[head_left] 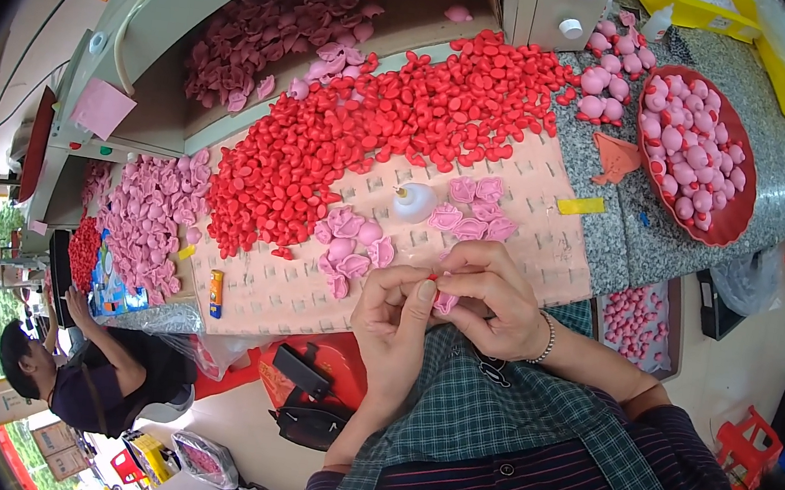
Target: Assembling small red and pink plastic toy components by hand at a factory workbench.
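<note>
My left hand (395,317) and my right hand (501,304) meet fingertip to fingertip above the near edge of the worktop. Pinched between them are a small red piece (433,277) and a pink moulded piece (444,302), both mostly hidden by my fingers. Just beyond lie two small groups of pink moulded pieces, one to the left (349,249) and one to the right (479,209). A white squeeze bottle with a thin tip (413,202) stands between these groups. Behind it spreads a large heap of small red pieces (381,110).
At the right stands a red bowl (743,207) of pink-and-red assembled pieces. More pink pieces (271,41) fill the grey machine's (157,36) opening. A small yellow tube (216,293) lies at the left front. Another person (98,370) works farther left.
</note>
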`<state>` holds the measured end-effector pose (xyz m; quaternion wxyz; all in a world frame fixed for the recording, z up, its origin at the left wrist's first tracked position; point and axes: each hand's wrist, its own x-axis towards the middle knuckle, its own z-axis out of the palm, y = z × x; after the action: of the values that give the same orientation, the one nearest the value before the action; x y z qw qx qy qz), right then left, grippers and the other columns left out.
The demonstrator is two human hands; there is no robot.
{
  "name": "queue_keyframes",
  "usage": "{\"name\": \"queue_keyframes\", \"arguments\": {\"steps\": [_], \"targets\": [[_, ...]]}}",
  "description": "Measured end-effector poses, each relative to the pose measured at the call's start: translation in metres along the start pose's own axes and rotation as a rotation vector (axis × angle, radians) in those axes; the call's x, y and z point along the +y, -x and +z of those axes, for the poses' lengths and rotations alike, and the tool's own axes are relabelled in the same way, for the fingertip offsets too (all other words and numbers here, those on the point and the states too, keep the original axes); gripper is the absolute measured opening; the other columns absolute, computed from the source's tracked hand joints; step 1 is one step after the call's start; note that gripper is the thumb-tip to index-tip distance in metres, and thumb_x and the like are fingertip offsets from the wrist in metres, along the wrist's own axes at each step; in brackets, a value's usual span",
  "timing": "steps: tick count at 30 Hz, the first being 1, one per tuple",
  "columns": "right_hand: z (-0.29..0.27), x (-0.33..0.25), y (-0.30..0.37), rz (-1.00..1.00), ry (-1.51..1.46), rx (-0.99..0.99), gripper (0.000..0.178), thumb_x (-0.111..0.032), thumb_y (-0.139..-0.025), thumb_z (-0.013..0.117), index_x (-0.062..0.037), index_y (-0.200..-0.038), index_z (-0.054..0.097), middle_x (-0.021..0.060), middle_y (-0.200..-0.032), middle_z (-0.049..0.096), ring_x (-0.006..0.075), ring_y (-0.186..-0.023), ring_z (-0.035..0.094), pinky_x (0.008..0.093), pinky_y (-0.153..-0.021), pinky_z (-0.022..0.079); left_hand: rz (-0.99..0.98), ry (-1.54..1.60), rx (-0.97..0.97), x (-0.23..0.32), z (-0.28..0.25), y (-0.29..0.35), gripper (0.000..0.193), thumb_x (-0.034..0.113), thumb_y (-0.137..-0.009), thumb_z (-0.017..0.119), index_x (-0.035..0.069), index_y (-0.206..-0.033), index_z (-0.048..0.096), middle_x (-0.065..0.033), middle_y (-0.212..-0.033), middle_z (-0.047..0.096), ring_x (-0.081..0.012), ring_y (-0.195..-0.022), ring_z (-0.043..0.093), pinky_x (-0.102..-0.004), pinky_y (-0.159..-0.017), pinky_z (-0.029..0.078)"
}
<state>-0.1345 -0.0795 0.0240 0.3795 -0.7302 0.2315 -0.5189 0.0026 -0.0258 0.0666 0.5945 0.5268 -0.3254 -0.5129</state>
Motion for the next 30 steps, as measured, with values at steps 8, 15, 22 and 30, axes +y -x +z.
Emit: {"name": "queue_keyframes", "arguments": {"steps": [8,15,22,30], "targets": [[0.005,-0.003,0.006,0.325,-0.678,0.153,0.025,0.002,-0.086,0.069,0.0012,-0.108,0.059,0.0180,-0.113,0.057,0.0196,-0.101,0.062,0.0296,-0.082,0.053,0.407,-0.525,-0.143,-0.003,-0.010,0.001,0.030,0.001,-0.087,0.065,-0.004,-0.117,0.061,-0.0150,-0.099,0.063,-0.0183,-0.085,0.062,-0.0305,-0.078,0.051],[0.000,-0.003,0.005,0.697,-1.098,0.194,0.018,0.001,-0.093,0.061,-0.0015,-0.110,0.058,0.0073,-0.103,0.061,0.0096,-0.086,0.063,0.0249,-0.072,0.055,0.695,-0.764,-0.077,-0.004,-0.002,-0.009,0.039,-0.004,-0.077,0.074,-0.002,-0.115,0.063,-0.0153,-0.097,0.062,-0.0226,-0.083,0.062,-0.0319,-0.076,0.050],[0.008,0.008,0.012,0.859,-1.395,0.386,0.009,-0.005,-0.096,0.060,-0.0074,-0.104,0.061,0.0027,-0.086,0.064,0.0073,-0.067,0.055,0.0209,-0.064,0.047,0.565,-0.707,0.043,-0.009,0.008,-0.012,0.037,-0.002,-0.074,0.080,-0.001,-0.109,0.067,-0.0129,-0.097,0.063,-0.0188,-0.078,0.064,-0.0285,-0.068,0.052],[0.013,0.006,0.008,0.804,-1.255,0.411,0.009,-0.003,-0.094,0.061,-0.0068,-0.102,0.062,0.0041,-0.089,0.066,0.0060,-0.063,0.052,0.0197,-0.061,0.045,0.468,-0.587,0.060,-0.017,0.012,-0.004,0.030,-0.003,-0.080,0.076,-0.001,-0.107,0.065,-0.0079,-0.093,0.063,-0.0100,-0.071,0.056,-0.0228,-0.063,0.044]]}}
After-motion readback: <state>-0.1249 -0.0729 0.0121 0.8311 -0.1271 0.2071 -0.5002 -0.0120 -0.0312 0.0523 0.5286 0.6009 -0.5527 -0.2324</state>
